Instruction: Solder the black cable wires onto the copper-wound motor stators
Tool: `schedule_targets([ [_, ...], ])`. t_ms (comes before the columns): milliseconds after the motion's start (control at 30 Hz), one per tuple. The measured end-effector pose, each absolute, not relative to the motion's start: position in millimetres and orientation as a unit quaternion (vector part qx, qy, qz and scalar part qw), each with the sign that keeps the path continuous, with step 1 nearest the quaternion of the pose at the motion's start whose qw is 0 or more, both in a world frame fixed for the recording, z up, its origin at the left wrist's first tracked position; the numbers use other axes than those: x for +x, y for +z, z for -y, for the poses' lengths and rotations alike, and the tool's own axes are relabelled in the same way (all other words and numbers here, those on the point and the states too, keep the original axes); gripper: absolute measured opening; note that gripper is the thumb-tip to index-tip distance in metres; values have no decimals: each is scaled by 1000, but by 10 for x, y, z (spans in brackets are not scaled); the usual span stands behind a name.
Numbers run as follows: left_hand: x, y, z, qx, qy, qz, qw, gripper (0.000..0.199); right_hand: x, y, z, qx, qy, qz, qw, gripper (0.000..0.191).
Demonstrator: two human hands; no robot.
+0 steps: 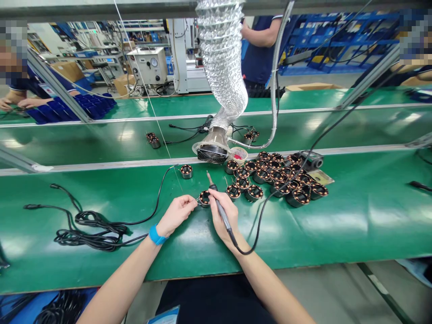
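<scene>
My right hand (223, 211) is closed round a soldering iron (221, 210), whose bare tip points up and away. Its fingertips are also at the right side of a small round motor stator (204, 198) with copper windings. From the left, my left hand (178, 213), with a blue band at the wrist, pinches a thin wire end beside that stator. A black cable runs toward this hand from the left. Another stator (186, 171) stands alone just beyond, with a thin lead by it. Many more stators (262, 175) are grouped to the right.
A fume duct (221, 67) hangs down to a fan (212, 153) beyond my hands, beside a small round tub (238, 155). Coiled black cables (91, 229) lie at left. The iron's cord loops on the right. A metal stand (313, 160) is behind the stators. People work across the bench.
</scene>
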State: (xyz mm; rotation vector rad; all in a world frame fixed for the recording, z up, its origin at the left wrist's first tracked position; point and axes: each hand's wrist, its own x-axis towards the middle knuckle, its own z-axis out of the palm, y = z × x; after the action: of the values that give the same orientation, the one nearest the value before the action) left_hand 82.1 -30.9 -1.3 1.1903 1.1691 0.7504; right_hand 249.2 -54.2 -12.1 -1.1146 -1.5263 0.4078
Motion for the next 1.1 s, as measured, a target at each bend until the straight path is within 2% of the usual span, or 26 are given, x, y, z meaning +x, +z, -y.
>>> schedule_targets([
  [200, 814, -24, 306, 507, 330, -499, 620, 31, 2542, -93, 518, -464, 212, 713, 481, 60],
  [300, 808, -11, 318, 508, 329, -496, 622, 31, 2576, -139, 513, -456, 247, 726, 451, 68],
  [533, 830, 19, 346, 547, 332, -503, 581, 35, 2574, -273, 441, -455, 242, 732, 446, 57],
  [833, 841, 4, 352, 576, 338, -507, 545, 33, 2567, -257, 457, -453, 227, 735, 450, 59],
  [967, 836, -6, 359, 580, 339, -508, 539, 34, 2558, -182, 483, -447, 206, 717, 494, 58],
  [1100, 830, -27, 361, 584, 338, -506, 537, 33, 2590, -125, 550, -462, 149, 670, 561, 40],
])
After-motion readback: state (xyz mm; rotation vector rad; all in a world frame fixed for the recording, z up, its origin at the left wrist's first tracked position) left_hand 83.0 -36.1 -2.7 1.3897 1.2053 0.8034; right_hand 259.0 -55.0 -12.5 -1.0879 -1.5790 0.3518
